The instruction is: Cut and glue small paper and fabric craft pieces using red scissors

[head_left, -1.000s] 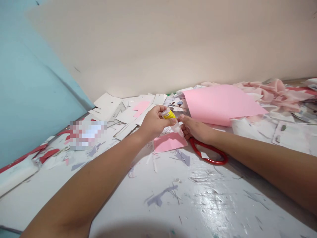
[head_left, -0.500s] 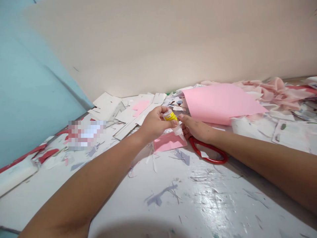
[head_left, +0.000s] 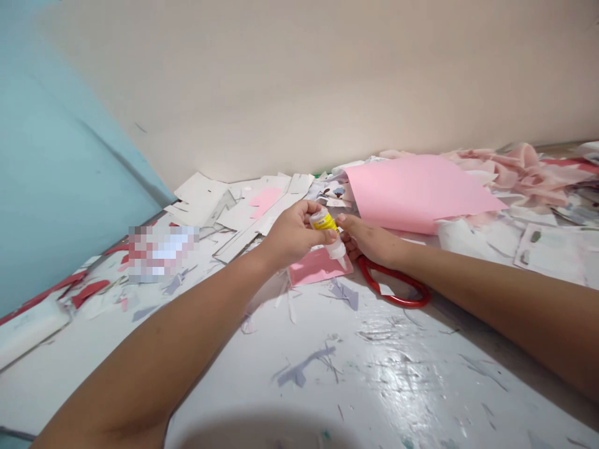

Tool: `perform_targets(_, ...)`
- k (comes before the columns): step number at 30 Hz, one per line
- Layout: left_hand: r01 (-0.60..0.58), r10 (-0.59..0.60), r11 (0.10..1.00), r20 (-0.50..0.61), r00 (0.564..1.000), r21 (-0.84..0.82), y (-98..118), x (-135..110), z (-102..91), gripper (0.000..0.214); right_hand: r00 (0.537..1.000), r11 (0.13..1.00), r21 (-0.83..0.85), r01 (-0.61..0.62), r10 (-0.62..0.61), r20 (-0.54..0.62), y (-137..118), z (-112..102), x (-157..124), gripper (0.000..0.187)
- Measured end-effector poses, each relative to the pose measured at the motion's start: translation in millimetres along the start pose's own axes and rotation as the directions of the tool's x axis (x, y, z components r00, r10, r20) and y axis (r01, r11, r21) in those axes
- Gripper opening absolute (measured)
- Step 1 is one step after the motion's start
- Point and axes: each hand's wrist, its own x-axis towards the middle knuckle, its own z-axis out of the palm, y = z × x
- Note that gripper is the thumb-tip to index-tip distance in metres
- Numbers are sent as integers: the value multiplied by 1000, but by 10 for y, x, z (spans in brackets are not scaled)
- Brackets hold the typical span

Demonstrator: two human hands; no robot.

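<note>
1. Left hand (head_left: 292, 236): closed around the upper part of the bottle, fingers curled, held above the worktop.
2. Right hand (head_left: 369, 242): fingers half curled, tips at the bottle's side; cannot tell whether it grips.
3. Bottle (head_left: 324, 224): small, white plastic, yellow label, nozzle tilted downward, held between both hands, over the small pink paper.
4. Small pink paper (head_left: 316, 269): flat on the worktop, directly below the hands, a white scrap at its upper edge.
5. Red loop handle (head_left: 397, 285): on the worktop, just below the right hand, partly under it.
6. Large pink sheet (head_left: 416, 193): lies beyond the hands, over the paper pile.
7. Pink crumpled material (head_left: 519, 174): at the far right, against the beige wall (head_left: 281, 81).
8. White paper scraps (head_left: 201, 201): heaped along the far edge of the worktop.
9. Worktop (head_left: 327, 386): white, glossy, dotted with grey-blue shreds.
10. Red strips (head_left: 88, 293): at the left, near a pixelated patch (head_left: 161, 252) and the blue wall (head_left: 60, 187).
</note>
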Motion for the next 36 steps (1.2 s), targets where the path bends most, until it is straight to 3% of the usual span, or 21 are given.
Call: perform_targets(36,71,-85,964,42,996,255,121,-3,-185,37,998,999,-11,-48,47,-38,-44,24,-24,36)
